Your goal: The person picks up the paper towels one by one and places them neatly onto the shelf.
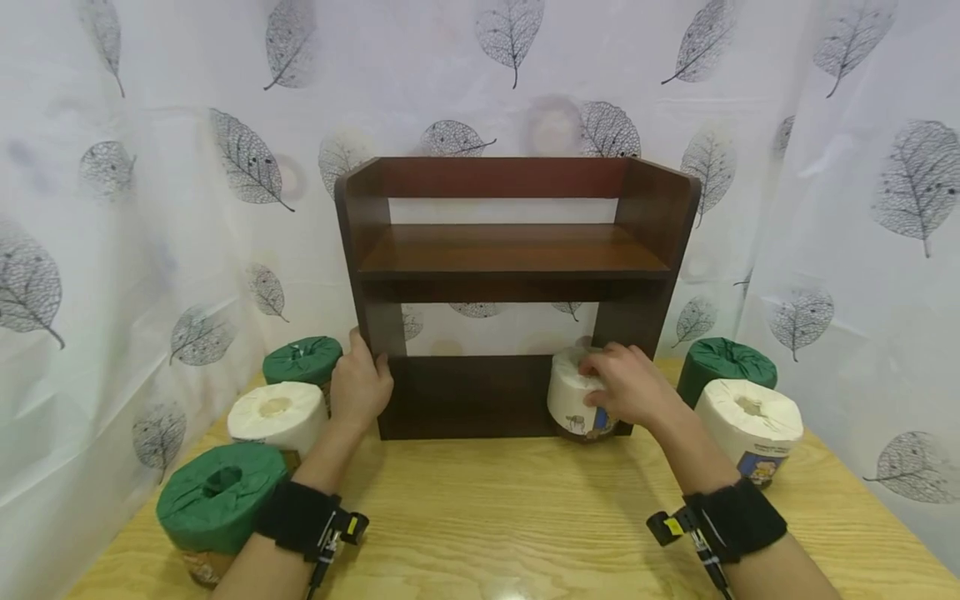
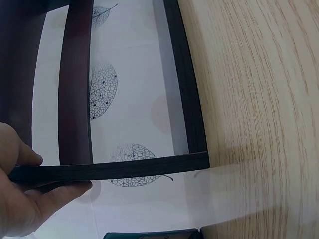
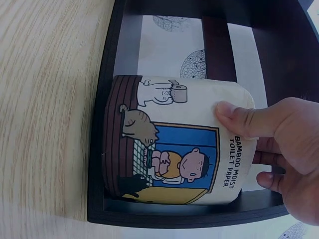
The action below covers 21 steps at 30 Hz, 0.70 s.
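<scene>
A dark brown two-tier wooden shelf (image 1: 517,250) stands on the table. My left hand (image 1: 361,383) grips the edge of its left side panel, thumb on one face and fingers on the other in the left wrist view. At the right end of the bottom tier, a white-wrapped toilet paper roll (image 1: 572,396) stands upright. My right hand (image 1: 628,385) holds this roll near its top, with the thumb (image 3: 234,117) on the printed wrapper and the other fingers partly hidden behind it. Cartoon cats and "Bamboo Moist Toilet Paper" show on the wrapper.
Left of the shelf stand a green roll (image 1: 302,360), a white roll (image 1: 279,412) and a nearer green roll (image 1: 221,492). On the right are another green roll (image 1: 727,367) and a white roll (image 1: 750,421). A leaf-print curtain (image 1: 465,75) hangs behind the wooden table (image 1: 487,517).
</scene>
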{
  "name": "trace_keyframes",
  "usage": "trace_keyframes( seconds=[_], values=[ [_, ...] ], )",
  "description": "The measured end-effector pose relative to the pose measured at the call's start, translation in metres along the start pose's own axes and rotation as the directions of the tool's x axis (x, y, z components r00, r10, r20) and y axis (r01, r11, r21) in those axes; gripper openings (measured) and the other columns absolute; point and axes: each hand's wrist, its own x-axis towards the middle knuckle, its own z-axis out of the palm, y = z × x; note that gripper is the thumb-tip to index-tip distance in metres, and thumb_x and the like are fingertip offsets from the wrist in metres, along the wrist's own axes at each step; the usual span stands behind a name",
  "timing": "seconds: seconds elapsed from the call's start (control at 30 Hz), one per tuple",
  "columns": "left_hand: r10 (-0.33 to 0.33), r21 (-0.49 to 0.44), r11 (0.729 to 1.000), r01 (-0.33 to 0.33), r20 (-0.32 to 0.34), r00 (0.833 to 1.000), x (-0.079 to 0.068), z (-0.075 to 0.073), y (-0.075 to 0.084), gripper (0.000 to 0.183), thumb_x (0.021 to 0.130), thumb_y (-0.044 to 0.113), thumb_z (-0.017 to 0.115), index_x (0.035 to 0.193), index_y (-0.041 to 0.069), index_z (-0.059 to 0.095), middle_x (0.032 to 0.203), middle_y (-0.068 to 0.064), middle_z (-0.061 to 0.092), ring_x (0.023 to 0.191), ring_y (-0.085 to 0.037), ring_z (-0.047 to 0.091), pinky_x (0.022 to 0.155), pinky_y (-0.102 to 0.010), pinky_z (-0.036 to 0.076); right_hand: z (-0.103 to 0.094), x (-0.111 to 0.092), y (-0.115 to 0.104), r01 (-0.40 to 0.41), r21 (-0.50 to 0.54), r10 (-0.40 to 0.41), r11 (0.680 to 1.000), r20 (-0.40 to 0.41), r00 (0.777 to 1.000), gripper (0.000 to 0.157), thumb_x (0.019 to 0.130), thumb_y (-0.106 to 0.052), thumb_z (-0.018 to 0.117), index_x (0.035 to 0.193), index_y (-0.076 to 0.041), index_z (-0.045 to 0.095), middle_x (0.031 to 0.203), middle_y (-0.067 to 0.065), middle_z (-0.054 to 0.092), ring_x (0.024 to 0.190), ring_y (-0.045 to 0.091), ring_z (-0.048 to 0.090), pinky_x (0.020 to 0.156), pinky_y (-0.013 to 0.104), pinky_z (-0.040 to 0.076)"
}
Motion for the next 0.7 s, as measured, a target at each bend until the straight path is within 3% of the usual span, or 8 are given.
trace_keyframes(
  seconds=[0.43, 0.7],
  values=[
    [0.002, -0.005, 1.0, -0.002, -0.026, 1.0, -0.002, 0.003, -0.003, 0.043, 0.087, 0.014, 0.054, 0.122, -0.004, 0.036, 0.081, -0.03, 0.06, 0.07, -0.043, 0.06, 0.055, -0.054, 0.048, 0.008, 0.013, 0.006, -0.019, 0.053, 0.016, 0.998, 0.042, 0.999, 0.036, 0.072, -0.018, 0.076, 0.104, -0.009, 0.063, 0.099, 0.006, 0.062, 0.092, 0.026, 0.055, 0.078, 0.042, 0.047],
    [-0.008, -0.008, 1.0, 0.008, -0.02, 1.0, 0.0, 0.003, -0.002, 0.044, 0.086, 0.015, 0.054, 0.123, -0.003, 0.037, 0.083, -0.03, 0.06, 0.071, -0.043, 0.06, 0.056, -0.054, 0.048, 0.01, 0.017, 0.009, -0.077, 0.069, 0.072, 0.995, 0.067, 0.995, 0.037, 0.074, -0.016, 0.074, 0.107, -0.008, 0.062, 0.103, 0.008, 0.062, 0.099, 0.029, 0.054, 0.082, 0.045, 0.047]
  ],
)
